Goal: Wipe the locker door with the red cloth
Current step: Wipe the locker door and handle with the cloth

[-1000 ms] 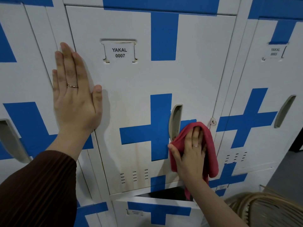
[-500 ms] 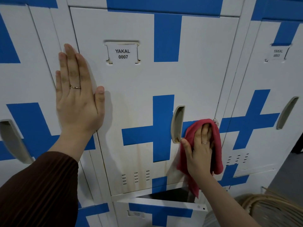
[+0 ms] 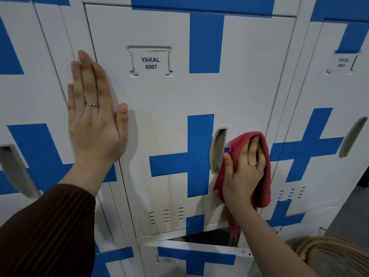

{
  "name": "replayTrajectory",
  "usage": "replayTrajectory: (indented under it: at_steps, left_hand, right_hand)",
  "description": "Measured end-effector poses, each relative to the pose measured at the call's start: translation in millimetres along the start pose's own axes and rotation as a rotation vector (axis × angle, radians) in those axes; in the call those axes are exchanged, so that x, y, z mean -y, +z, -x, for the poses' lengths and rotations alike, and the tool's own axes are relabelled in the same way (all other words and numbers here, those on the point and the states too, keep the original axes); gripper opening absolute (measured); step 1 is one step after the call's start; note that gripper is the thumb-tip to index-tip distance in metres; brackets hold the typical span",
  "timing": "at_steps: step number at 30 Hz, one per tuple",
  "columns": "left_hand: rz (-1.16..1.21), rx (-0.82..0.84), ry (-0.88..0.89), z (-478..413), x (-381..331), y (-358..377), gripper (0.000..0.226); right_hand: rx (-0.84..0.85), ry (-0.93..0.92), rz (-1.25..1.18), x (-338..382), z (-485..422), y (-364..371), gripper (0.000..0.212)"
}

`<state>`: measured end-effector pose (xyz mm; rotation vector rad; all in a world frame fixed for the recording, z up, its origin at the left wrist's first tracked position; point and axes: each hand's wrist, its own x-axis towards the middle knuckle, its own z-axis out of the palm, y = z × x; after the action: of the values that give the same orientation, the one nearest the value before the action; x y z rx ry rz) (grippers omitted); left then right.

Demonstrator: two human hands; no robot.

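Locker door (image 3: 179,92): left hand (image 3: 93,124) flat, fingers straight; right hand (image 3: 244,176) presses red cloth (image 3: 238,141) beside handle (image 3: 218,150).

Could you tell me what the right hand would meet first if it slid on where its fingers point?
The right hand has the red cloth folded over its fingertips; beyond that, seemingly only bare white locker door.

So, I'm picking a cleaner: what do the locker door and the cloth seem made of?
Locker door: likely painted sheet metal, smooth white with blue, judging by punched vent slots. Cloth: soft red fabric, perhaps microfibre; it drapes in folds.
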<state>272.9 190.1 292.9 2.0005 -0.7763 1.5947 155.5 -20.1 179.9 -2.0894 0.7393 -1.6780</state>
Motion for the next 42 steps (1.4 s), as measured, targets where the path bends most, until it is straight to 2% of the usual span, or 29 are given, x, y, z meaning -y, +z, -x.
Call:
replayTrajectory:
  at_steps: [7, 11, 16, 20, 28, 42]
  left_hand:
    - [0.003, -0.001, 0.004, 1, 0, -1, 0.06]
    - [-0.001, 0.001, 0.003, 0, 0, 0, 0.059]
    - [0.0, 0.003, 0.005, 0, 0, 0, 0.06]
    - [0.004, 0.002, 0.009, 1, 0, 0, 0.06]
    - [0.002, 0.001, 0.012, 0, 1, 0, 0.06]
    - [0.001, 0.0, 0.006, 1, 0, 0, 0.06]
  right_hand:
    - [-0.014, -0.103, 0.014, 23, -47, -5, 0.061]
    - [0.06, -0.137, 0.052, 21, -48, -8, 0.064]
    - [0.195, -0.126, -0.035, 20, -46, -12, 0.054]
    - [0.254, -0.127, -0.046, 19, -47, -14, 0.061]
    - [0.258, -0.162, -0.029, 12, -50, -19, 0.062]
    - [0.277, -0.043, -0.192, 18, -56, -24, 0.071]
